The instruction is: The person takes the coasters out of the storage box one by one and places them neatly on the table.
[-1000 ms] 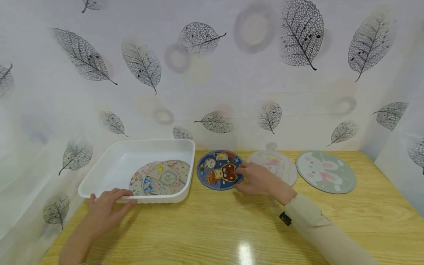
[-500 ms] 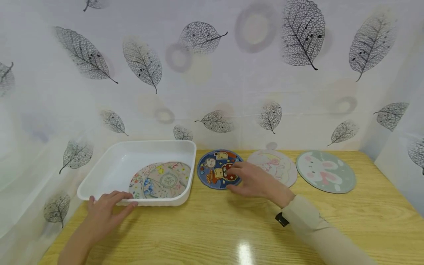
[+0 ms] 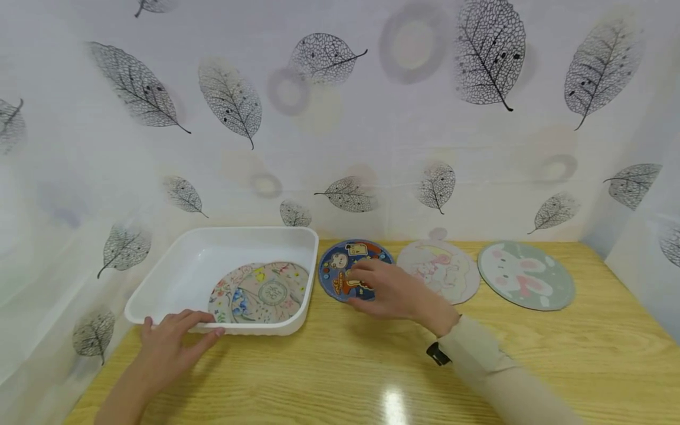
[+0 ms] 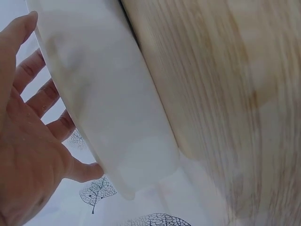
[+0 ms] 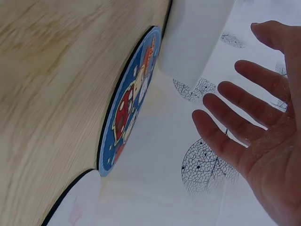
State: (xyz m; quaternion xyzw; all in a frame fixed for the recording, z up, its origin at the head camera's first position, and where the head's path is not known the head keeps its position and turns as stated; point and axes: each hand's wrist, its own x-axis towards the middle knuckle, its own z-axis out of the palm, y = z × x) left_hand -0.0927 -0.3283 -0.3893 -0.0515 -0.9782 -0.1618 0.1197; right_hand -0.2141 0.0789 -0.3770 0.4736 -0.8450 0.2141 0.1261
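Observation:
A white plastic tub point(image 3: 175, 268) stands at the left of the table, with two overlapping floral round mats point(image 3: 284, 295) inside. My left hand point(image 3: 172, 351) holds its front rim, fingertips over the edge and thumb on the outside; the left wrist view shows the tub's outer wall point(image 4: 113, 99) close by. To the tub's right lies a blue round mat point(image 3: 334, 277) with cartoon bears. Above that mat hovers my right hand point(image 3: 390, 289), fingers apart and nothing in them. In the right wrist view the same blue mat point(image 5: 124, 110) lies flat, apart from my right hand point(image 5: 265, 113).
A pale pink round mat point(image 3: 438, 265) and a grey-green rabbit mat point(image 3: 526, 274) lie in a row to the right on the wooden table point(image 3: 340, 372). A leaf-printed white curtain point(image 3: 350, 136) hangs behind the table.
My right hand has moved left, further over the blue mat. The tub has shifted slightly toward me and to the right, with my left hand still on its rim.

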